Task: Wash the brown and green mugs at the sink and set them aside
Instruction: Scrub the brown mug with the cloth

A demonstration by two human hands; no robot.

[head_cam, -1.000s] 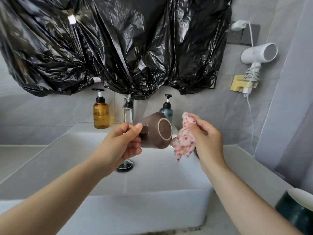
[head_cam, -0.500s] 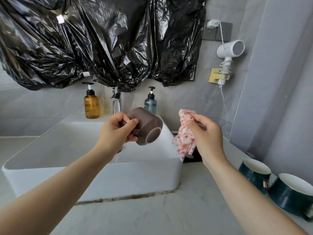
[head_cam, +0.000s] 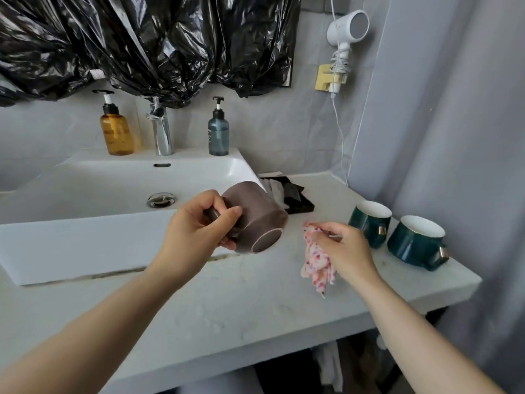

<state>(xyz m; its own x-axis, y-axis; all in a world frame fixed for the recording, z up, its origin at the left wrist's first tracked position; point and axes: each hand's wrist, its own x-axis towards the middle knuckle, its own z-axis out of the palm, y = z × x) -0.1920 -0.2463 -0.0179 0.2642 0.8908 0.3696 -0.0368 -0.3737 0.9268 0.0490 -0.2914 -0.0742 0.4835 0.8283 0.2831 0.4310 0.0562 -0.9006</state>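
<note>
Left hand (head_cam: 196,226) fingers curl around the brown mug (head_cam: 255,217) handle; right hand (head_cam: 343,248) fingers pinch the floral cloth (head_cam: 315,265) beside it.

Wide bare surface (head_cam: 241,308) lies in front of the sink (head_cam: 85,243). At its right end a green mug (head_cam: 368,227) and a second green mug (head_cam: 412,245) stand close together by the curtain (head_cam: 454,137); a black tray (head_cam: 305,206) fills the back
</note>
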